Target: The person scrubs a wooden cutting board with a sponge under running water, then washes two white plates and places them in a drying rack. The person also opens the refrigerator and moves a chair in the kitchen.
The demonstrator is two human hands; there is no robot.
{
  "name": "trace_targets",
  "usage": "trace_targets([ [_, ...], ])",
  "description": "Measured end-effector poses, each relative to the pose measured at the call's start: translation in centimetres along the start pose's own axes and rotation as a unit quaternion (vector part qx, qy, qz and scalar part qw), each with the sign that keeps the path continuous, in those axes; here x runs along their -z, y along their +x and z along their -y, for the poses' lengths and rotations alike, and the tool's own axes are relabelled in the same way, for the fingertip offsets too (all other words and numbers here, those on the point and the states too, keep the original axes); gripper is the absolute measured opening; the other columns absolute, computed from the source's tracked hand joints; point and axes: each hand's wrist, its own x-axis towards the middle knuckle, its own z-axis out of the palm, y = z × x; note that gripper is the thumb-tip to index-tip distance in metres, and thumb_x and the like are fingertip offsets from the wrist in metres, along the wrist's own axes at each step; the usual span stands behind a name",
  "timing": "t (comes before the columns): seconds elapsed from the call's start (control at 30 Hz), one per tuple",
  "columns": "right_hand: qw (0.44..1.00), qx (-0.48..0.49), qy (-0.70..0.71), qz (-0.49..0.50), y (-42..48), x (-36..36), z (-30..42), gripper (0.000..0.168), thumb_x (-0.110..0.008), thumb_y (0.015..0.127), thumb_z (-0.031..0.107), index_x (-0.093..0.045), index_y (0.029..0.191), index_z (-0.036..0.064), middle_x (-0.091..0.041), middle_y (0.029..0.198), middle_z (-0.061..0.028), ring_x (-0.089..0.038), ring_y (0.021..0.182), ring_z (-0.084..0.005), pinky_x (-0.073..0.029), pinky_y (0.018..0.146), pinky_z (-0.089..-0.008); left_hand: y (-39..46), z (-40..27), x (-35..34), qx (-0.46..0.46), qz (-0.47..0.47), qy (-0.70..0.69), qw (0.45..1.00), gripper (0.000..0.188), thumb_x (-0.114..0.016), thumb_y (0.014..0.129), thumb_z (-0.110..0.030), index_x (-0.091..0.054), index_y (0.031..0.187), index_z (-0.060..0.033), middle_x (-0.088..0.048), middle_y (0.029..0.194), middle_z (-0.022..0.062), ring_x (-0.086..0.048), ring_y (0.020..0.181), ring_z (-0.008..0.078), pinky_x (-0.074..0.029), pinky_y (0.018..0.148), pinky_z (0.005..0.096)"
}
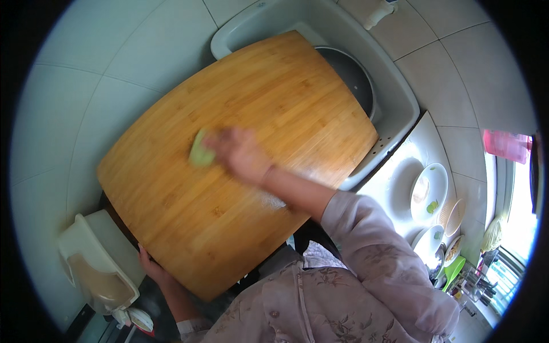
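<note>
A large wooden cutting board (257, 128) with curved long sides lies tilted across a grey sink (396, 94). My right hand (238, 152), blurred, rests over the board's middle and holds a light green sponge (201, 150) against its surface. Wet, shiny patches show near my right forearm. At the lower left my left hand (152, 266) grips the board's edge, with part of the fingers hidden beneath it. A dark round pan (351, 77) sits in the sink, partly covered by the board.
A white plastic container (107, 253) stands beside my left hand. On the white counter at the right are a bowl with a leaf pattern (429, 193), a woven basket (455, 218), more dishes and a green utensil (454, 270). A white pipe end (379, 15) juts out above the sink.
</note>
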Motion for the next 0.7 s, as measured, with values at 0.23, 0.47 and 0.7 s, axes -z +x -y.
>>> trace_targets([
  [0.23, 0.740, -0.579, -0.321, 0.115, -8.7, 15.6, -27.7, 0.033, -0.049, 0.077, 0.024, -0.053, 0.108, 0.011, -0.057, 0.104, -0.0125, -0.054, 0.092, -0.0291, -0.043, 0.080, -0.0399, 0.4, 0.1, 0.4, -0.016, -0.003, 0.051, 0.999, 0.035, -0.040, 0.089, -0.030, -0.050, 0.107, -0.0017, -0.056, 0.102, 0.0105, -0.055, 0.090, 0.0203, -0.046, 0.075, 0.0326],
  [0.47, 0.989, -0.137, 0.008, 0.062, -9.3, 9.1, -3.1, 0.033, -0.047, 0.070, -0.002, -0.053, 0.102, 0.005, -0.051, 0.074, -0.0104, -0.050, 0.067, -0.0242, -0.041, 0.060, -0.0294, -0.6, -0.7, -1.9, -0.007, 0.000, 0.033, 0.999, 0.036, -0.039, 0.089, -0.030, -0.050, 0.107, -0.0002, -0.056, 0.101, 0.0115, -0.056, 0.089, 0.0213, -0.046, 0.074, 0.0328],
  [0.7, 0.953, 0.063, -0.280, 0.101, -11.2, 7.3, -6.1, 0.030, -0.054, 0.075, 0.011, -0.056, 0.103, 0.003, -0.054, 0.080, -0.0101, -0.053, 0.069, -0.0209, -0.045, 0.056, -0.0319, -0.2, -0.7, 0.2, 0.018, 0.045, 0.033, 0.998, 0.040, -0.034, 0.091, -0.032, -0.045, 0.115, -0.0029, -0.052, 0.112, 0.0104, -0.052, 0.099, 0.0236, -0.043, 0.082, 0.0345],
])
